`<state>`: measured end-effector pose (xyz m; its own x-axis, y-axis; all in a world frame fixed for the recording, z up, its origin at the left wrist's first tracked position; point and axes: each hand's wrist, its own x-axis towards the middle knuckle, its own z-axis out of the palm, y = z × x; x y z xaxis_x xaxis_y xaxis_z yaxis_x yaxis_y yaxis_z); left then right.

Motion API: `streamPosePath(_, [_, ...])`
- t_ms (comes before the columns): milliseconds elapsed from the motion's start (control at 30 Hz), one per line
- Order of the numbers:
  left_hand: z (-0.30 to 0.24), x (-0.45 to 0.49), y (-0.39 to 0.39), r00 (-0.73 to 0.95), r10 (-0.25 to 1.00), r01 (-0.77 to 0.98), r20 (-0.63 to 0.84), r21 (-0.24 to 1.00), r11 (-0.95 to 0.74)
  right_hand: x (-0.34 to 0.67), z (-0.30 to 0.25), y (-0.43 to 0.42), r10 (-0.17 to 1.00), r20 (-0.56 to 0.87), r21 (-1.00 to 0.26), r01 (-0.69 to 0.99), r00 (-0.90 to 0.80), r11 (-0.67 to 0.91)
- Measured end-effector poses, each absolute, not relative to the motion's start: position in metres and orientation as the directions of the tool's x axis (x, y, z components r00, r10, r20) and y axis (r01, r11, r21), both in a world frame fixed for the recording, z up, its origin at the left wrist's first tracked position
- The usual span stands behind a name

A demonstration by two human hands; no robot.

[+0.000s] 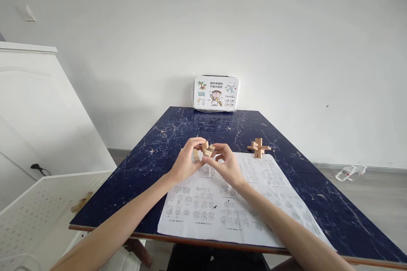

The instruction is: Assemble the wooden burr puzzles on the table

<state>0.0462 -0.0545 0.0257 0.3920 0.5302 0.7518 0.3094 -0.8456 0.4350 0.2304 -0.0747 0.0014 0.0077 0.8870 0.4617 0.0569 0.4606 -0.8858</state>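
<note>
Between my two hands, above the far edge of a printed paper sheet (203, 216), is a small cluster of pale wooden puzzle blocks (209, 150). My left hand (187, 160) grips it from the left, fingertips on the upper block. Thumb and fingers of my right hand (226, 164) close on its right side. Another light wooden block (196, 155) shows under the left fingers; whether it is held or lies on the table I cannot tell. To the right, an interlocked wooden cross puzzle (258, 148) stands at the sheet's top edge.
The dark blue marbled table (152, 144) meets the wall, where a white cartoon case (216, 94) leans upright. Left of the table are a white perforated surface (41, 207) with wooden pieces (82, 202) on it and a white cabinet (41, 110). A clear plastic item (349, 172) lies on the floor.
</note>
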Motion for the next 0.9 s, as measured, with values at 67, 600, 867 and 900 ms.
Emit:
streamPosePath(67, [0.0256,0.0455,-0.0551,0.415,0.505,0.332,0.757,0.392,-0.858,0.2306,0.0015,-0.0747,0.886,0.463,-0.885,0.06,0.009,0.462])
streamPosePath(600, [0.0267,0.0419,-0.0592,0.505,0.593,0.327,0.628,0.496,-0.804,0.2334,0.0034,-0.0771,0.903,0.429,-0.899,0.1,0.007,0.426])
streamPosePath(867, [0.0268,0.0417,-0.0593,0.586,0.551,0.328,0.595,0.447,-0.832,0.2353,0.0024,-0.0754,0.918,0.397,-0.911,0.114,-0.018,0.396])
streamPosePath(900, [0.0268,0.0424,-0.0595,0.579,0.557,0.326,0.596,0.457,-0.828,0.2356,0.002,-0.0749,0.921,0.388,-0.915,0.11,-0.02,0.388])
